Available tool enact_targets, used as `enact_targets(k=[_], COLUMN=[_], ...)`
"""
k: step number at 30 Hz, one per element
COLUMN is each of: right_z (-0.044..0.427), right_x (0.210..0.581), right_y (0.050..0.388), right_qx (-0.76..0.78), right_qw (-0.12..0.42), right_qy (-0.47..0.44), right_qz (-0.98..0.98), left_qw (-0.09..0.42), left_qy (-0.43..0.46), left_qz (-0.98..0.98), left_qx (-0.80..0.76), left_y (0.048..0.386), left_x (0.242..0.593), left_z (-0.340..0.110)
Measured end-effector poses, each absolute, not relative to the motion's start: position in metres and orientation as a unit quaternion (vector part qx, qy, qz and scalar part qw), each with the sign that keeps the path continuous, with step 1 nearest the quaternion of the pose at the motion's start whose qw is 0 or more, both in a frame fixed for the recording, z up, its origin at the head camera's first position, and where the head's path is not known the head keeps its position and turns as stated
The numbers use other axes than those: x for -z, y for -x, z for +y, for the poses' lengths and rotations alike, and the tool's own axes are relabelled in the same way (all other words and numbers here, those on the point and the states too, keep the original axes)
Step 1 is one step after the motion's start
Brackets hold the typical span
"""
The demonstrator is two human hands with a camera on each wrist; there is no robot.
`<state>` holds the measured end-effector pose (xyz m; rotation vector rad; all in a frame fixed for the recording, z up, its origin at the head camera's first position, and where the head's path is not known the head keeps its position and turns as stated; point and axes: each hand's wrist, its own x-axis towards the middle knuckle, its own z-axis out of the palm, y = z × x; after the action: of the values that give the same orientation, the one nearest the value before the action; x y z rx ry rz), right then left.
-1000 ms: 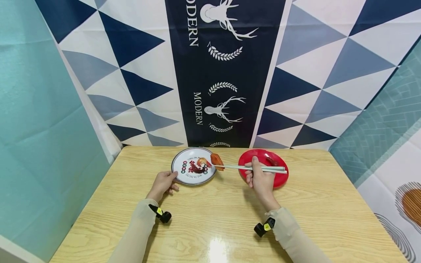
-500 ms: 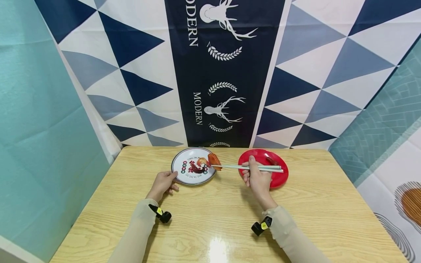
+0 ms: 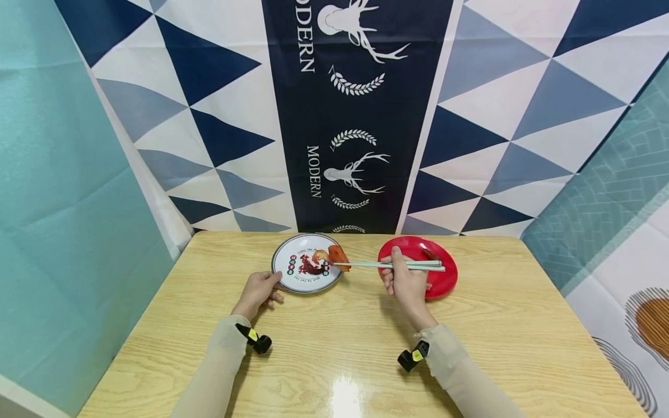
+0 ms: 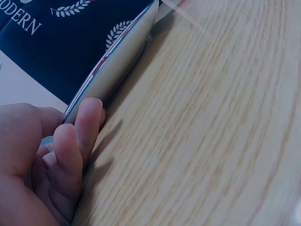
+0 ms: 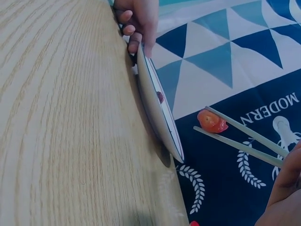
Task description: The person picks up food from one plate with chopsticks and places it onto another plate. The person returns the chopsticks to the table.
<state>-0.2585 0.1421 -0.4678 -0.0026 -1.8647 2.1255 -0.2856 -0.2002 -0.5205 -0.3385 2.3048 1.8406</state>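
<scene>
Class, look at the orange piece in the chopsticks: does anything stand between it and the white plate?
Nothing visible does: in the right wrist view, only open space shows between the orange piece and the white plate. The left hand grips the plate's rim away from that gap.

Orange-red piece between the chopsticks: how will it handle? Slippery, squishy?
The orange-red piece is probably slippery: its surface looks glossy. It may pivot, since the two chopsticks pinch it only near their thin tips. Likely fairly firm, as no obvious squashing shows there.
</scene>
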Motion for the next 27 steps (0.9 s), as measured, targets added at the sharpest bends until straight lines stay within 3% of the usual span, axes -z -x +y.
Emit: enact_targets(k=[16, 27], right_z=[0.1385, 0.1409], right_x=[0.4728, 0.4670], right_y=[0.2645, 0.2643], right_qx=[-0.727, -0.719], right_qw=[0.171, 0.137], right_qy=[-0.021, -0.030], right_qz=[-0.664, -0.681], left_qw=[0.085, 0.083], left_qy=[0.108, 0.104], left_qz=[0.779, 0.774], left_qx=[-0.612, -0.619], left_y=[0.2853, 0.2847], left_x=[0.5200, 0.5211], left_z=[-0.2008, -0.2016])
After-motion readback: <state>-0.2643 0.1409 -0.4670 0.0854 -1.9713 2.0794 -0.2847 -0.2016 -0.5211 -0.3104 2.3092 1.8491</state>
